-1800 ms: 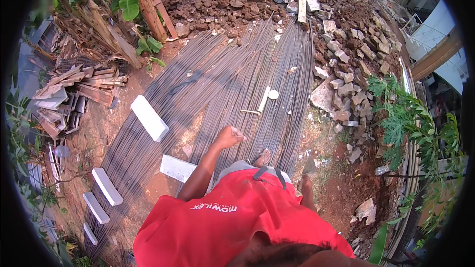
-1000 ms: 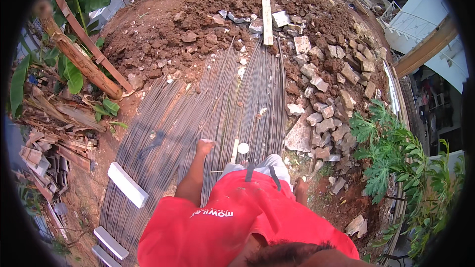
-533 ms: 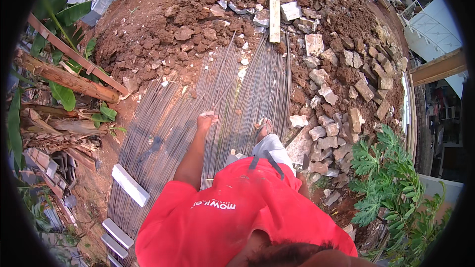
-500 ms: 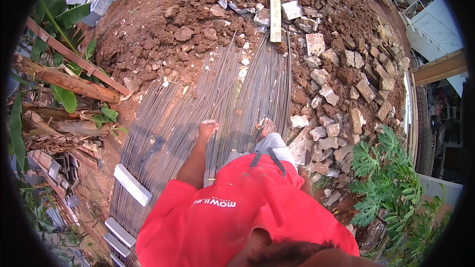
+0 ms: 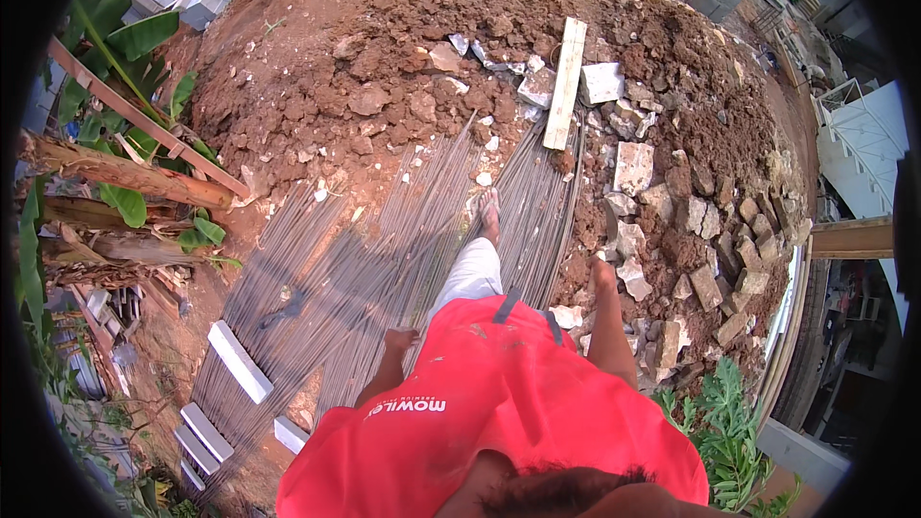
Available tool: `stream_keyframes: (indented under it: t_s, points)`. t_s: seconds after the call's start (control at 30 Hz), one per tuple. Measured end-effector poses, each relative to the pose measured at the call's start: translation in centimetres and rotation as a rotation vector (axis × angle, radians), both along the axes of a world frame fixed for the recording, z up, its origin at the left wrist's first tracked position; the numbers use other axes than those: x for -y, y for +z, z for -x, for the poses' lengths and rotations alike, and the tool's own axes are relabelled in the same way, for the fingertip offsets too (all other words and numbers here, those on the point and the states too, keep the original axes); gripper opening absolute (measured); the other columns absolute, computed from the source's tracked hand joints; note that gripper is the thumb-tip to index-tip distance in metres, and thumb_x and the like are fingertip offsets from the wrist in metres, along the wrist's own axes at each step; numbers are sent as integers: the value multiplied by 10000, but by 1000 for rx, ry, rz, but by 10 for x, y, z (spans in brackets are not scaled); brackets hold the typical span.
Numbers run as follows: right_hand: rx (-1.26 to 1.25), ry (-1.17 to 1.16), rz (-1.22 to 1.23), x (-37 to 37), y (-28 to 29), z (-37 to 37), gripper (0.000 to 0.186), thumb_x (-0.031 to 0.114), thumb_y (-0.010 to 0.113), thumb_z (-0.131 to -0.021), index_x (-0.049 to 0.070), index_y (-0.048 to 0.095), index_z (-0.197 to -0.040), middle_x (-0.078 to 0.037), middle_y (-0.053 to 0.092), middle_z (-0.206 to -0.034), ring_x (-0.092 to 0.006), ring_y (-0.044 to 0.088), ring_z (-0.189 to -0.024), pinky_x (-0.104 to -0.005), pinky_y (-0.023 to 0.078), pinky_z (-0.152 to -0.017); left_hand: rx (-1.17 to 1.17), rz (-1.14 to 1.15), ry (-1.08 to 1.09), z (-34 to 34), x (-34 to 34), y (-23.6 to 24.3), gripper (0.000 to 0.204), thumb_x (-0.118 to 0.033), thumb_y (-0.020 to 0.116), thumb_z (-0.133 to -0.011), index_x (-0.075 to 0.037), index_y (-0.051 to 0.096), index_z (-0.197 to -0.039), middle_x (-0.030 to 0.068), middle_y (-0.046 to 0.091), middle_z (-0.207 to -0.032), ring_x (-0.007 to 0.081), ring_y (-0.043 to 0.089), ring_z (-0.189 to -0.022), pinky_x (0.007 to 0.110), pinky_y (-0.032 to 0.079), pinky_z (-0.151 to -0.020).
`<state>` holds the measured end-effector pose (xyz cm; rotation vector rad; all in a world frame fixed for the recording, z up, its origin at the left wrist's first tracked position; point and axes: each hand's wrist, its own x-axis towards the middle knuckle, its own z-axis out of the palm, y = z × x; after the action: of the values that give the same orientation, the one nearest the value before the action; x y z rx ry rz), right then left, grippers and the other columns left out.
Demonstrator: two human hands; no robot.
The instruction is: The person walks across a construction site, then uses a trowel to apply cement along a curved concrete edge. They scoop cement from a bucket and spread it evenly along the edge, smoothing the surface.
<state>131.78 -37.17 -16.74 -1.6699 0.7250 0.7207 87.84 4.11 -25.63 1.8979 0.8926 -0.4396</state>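
My left hand (image 5: 401, 338) hangs beside the red shirt, above a bed of long thin metal rods (image 5: 403, 221). Its fingers are loosely curled, and nothing shows in them. My right hand (image 5: 602, 273) is out to the other side, over the edge of the broken stones (image 5: 633, 168). Seen from above, it hides its fingers, and I see no thing held. One bare foot (image 5: 489, 216) is set forward on the rods, below a light trouser leg (image 5: 472, 273). A pale wooden plank (image 5: 566, 86) lies across the far end of the rods.
Clods of red soil (image 5: 384, 86) rise beyond the rods. White blocks (image 5: 240, 362) lie at the near left. Logs (image 5: 134, 168) and banana leaves (image 5: 144, 35) border the left. Leafy plants (image 5: 720, 432) and a timber beam (image 5: 849, 238) are on the right.
The plank and stones have come nearer in view. My left hand has dropped back toward my body, and my right hand has come into view on the right. A foot has moved forward.
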Motion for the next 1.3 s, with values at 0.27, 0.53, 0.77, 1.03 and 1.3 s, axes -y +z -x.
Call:
stream_keyframes:
  t_s: [0.27,0.53,0.77,1.03,1.3]
  points:
    - [-182,85,149,18,-76,-91,231,262,667,-869,34,689,-895,-91,623,-739,-223,586,-622,-408,502,-574,-105,359,520,-337,-89,11,197,-58,628,-873,33,689,-1037,166,762,-910,236,756,-749,346,579,-597]
    - [-194,-134,-32,-43,-9,-217,192,253,624,-877,64,617,-844,-57,546,-605,-198,536,-500,-377,448,-456,525,441,374,-715,-237,110,272,-27,654,-929,44,639,-1191,211,730,-1097,264,743,-955,368,606,-836]
    - [-44,274,365,-79,1,-334,247,235,626,-838,21,749,-857,-100,676,-810,-232,628,-692,-376,509,-637,327,407,341,-802,-238,115,218,-122,701,-914,-39,742,-1112,63,760,-1022,145,719,-872,307,540,-768]
    - [-240,23,411,-79,-97,-472,463,308,636,-805,8,725,-1147,-119,748,-1017,-233,689,-972,-383,532,-858,-302,378,-345,-793,-149,70,421,-385,740,-891,-158,745,-1246,73,749,-1184,186,674,-1105,318,492,-988]
    - [-209,-74,99,-144,-59,-716,282,251,619,-894,3,691,-1008,-99,635,-748,-207,594,-546,-380,499,-473,-462,523,-180,-922,-159,130,507,-506,727,-876,-148,747,-1235,123,735,-1194,269,679,-1120,333,492,-1007]
